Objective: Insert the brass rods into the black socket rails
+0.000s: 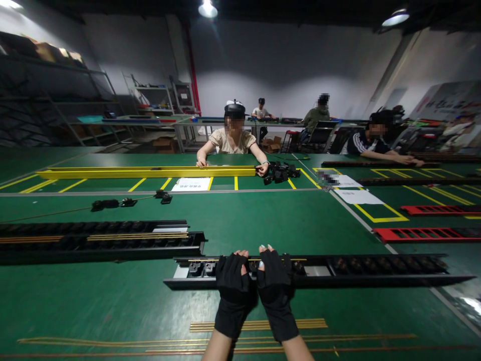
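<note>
A long black channel-shaped rail (338,282) lies across the green table in front of me. Over its middle, my left hand (233,276) and my right hand (274,278) rest side by side in black fingerless gloves. Their fingers are together and curl over the channel toward its far wall. Small black parts (195,269) sit in a row inside the channel, partly covered by my hands. A thin brass rod (203,260) runs along the far side of the channel and passes under my fingers.
Short brass rods (311,323) and longer thin rods (112,343) lie nearest me. Another black rail (150,248) with rods on it is at left. Across the table, a person (233,135) handles a yellow rail (150,173) beside black parts (280,173). Red rails (421,234) lie at right.
</note>
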`<move>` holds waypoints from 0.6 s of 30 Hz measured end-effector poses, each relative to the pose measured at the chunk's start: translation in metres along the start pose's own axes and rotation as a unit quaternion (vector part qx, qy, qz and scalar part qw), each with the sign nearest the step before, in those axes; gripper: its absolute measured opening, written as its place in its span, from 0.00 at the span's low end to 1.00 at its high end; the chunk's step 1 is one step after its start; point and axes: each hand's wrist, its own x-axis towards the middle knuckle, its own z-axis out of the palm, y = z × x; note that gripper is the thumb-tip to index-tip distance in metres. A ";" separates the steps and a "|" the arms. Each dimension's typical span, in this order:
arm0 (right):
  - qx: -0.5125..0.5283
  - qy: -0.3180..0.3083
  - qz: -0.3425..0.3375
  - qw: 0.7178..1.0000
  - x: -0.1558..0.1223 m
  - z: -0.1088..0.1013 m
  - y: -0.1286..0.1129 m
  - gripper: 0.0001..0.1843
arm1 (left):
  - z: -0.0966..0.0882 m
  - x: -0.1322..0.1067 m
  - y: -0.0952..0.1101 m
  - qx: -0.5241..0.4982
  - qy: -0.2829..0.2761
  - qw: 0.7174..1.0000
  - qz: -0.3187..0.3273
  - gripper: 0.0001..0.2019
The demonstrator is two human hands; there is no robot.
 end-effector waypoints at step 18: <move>0.046 0.041 -0.043 0.997 0.003 0.008 -0.016 0.19 | 0.003 0.001 0.001 0.028 0.020 0.999 0.029 0.14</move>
